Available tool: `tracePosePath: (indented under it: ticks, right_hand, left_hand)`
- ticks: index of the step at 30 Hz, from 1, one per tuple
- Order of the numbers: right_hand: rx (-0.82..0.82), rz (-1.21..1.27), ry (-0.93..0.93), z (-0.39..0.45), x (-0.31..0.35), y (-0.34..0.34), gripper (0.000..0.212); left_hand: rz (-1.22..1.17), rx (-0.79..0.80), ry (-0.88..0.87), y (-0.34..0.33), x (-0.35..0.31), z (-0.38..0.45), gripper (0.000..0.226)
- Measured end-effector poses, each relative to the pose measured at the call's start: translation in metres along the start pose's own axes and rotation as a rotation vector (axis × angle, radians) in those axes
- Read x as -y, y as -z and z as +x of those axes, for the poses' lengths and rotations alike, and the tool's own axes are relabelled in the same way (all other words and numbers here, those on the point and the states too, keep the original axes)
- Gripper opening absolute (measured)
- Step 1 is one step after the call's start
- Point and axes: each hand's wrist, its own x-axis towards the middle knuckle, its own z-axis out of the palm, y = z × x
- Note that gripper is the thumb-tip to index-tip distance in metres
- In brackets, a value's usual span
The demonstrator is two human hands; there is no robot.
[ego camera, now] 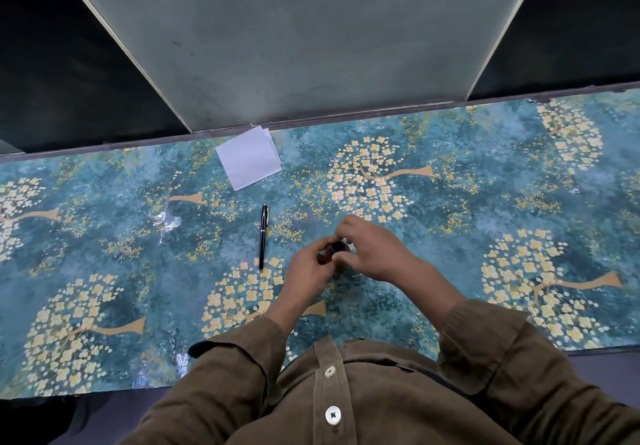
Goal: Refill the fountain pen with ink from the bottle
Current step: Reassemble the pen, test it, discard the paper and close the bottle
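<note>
A small dark ink bottle (335,250) stands on the table in front of me, mostly hidden between my two hands. My left hand (306,271) grips its side, where a red patch shows. My right hand (372,249) curls over its top, fingers around the cap. I cannot tell whether the cap is on tight or loose. The black fountain pen (263,236), capped with a gold clip, lies alone on the table just left of my hands, pointing away from me.
A teal table cover (138,243) printed with yellow blossom trees spans the view. A folded white paper (248,157) lies near the far edge, beyond the pen. A grey panel (298,36) rises behind the table.
</note>
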Motion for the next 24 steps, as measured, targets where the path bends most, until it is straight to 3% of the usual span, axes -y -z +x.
tracePosePath:
  ticks: [7,11,16,21,24]
  right_hand:
    - [-0.05,-0.213,-0.075,0.0087,0.0018,-0.0034,0.055]
    - [0.026,-0.062,-0.02,0.0023,0.0007,-0.0001,0.044]
    - [0.061,-0.19,-0.019,0.0056,0.0051,0.005,0.022]
    - [0.013,-0.234,-0.069,0.0069,0.0029,0.0055,0.049]
    - [0.016,-0.09,-0.048,0.0038,0.0006,0.0045,0.049]
  left_hand:
    - [0.039,0.024,-0.016,0.0027,-0.0045,-0.0011,0.053]
    - [0.023,0.021,-0.01,0.0015,-0.0029,-0.0002,0.043]
    - [0.003,0.005,-0.023,0.0007,-0.0023,-0.0014,0.038]
    - [-0.001,0.036,-0.011,0.0021,-0.003,-0.0017,0.053]
    - [-0.012,0.041,-0.004,0.002,-0.0019,-0.001,0.049]
